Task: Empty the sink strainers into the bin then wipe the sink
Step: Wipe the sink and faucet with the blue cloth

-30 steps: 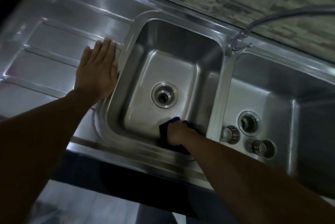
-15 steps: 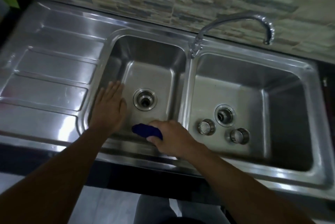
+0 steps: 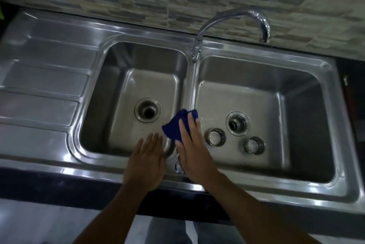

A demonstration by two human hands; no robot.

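A steel double sink fills the view. My right hand (image 3: 190, 148) presses a blue cloth (image 3: 178, 125) onto the divider between the left basin (image 3: 122, 85) and the right basin (image 3: 276, 89). My left hand (image 3: 146, 160) lies flat and open on the front rim of the left basin, fingers spread. Two round metal strainers lie loose on the right basin floor, one (image 3: 215, 137) near the divider, the other (image 3: 254, 145) further right. Both drains, left (image 3: 147, 112) and right (image 3: 237, 123), are uncovered.
A curved chrome tap (image 3: 233, 20) rises behind the divider, its spout over the right basin. A ribbed draining board (image 3: 41, 89) extends left. A stone-tiled wall runs behind. The dark counter edge (image 3: 59, 182) and floor lie below.
My right hand carried the cloth from the front of the left basin up onto the divider. My left hand shifted right from the draining board to the front rim. The view pulled back.
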